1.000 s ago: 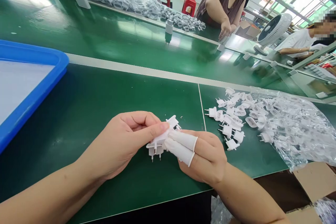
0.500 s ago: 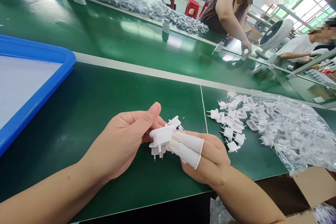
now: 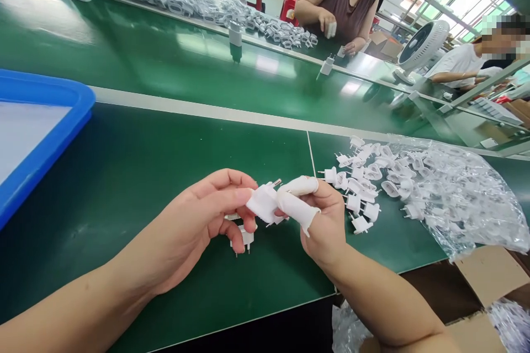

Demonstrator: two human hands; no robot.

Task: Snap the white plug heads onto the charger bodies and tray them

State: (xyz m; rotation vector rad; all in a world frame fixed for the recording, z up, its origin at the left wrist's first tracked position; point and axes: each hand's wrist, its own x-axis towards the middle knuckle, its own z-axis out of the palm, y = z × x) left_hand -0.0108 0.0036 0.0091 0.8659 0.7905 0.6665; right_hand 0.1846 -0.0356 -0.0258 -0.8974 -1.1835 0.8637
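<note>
Over the green workbench, toward its near edge, the left hand pinches a white two-pin plug; the right hand's white-sheathed fingertips pinch its opposite side, seemingly steadying it.

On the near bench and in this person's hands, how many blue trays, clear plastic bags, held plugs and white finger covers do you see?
Blue tray: 1
Clear plastic bag: 1
White plug, held between left hand and right hand: 1
White finger covers: 2
Total: 5

head view | worn on head, above green bench | facing forward and down | close to the hands
</note>
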